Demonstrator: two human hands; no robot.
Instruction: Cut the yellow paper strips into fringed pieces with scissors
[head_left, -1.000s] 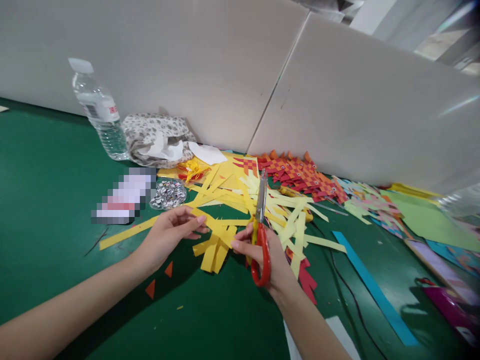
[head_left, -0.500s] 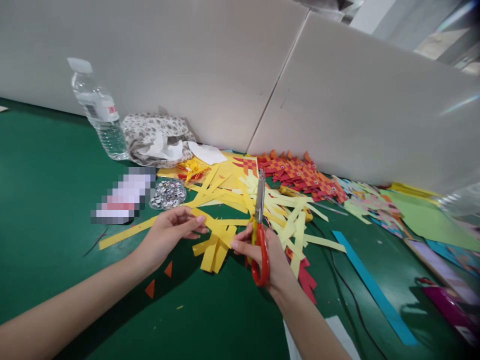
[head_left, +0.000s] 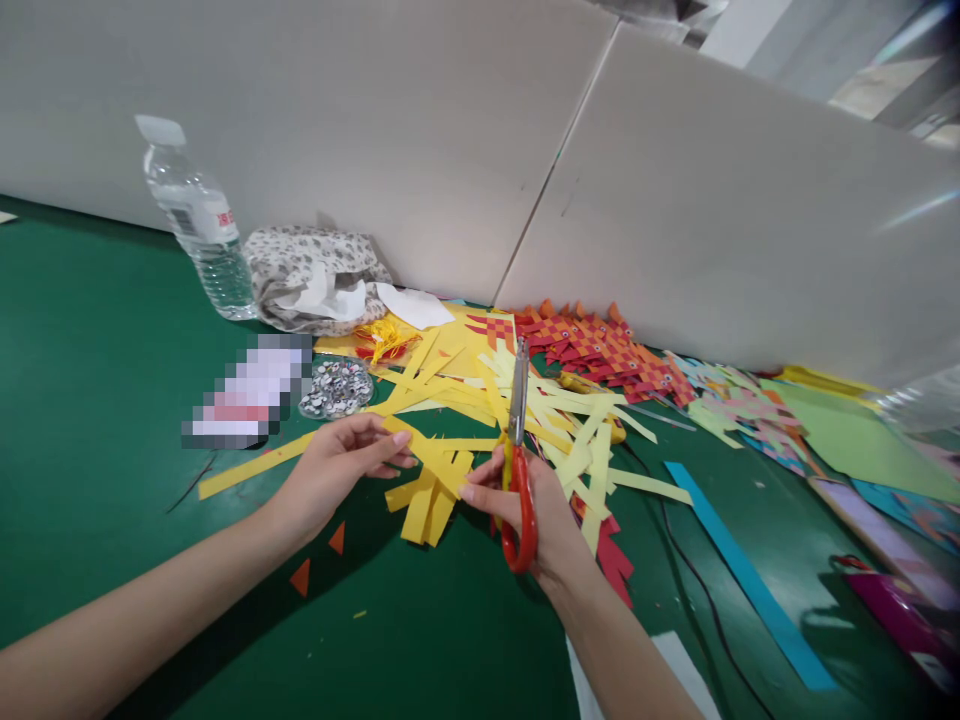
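Yellow paper (head_left: 425,453): end hidden by left hand (head_left: 349,458)
Scissors (head_left: 519,405): handles partly covered by right hand (head_left: 553,512)
Pixelated object (head_left: 251,392) left of left hand: blurred out
Purple object (head_left: 892,605) right of right hand: cut off

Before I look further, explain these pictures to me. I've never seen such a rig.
There is no machine: these are a person's bare hands. One camera, worn on the head, took every picture, looking forward and down. The left hand pinches a yellow strip; the right hand holds scissors and touches that strip's other end. On the green table lie loose paper strips, red-and-orange checkered shapes, a blue strip and small black-and-white pieces. A bottle stands at the left.
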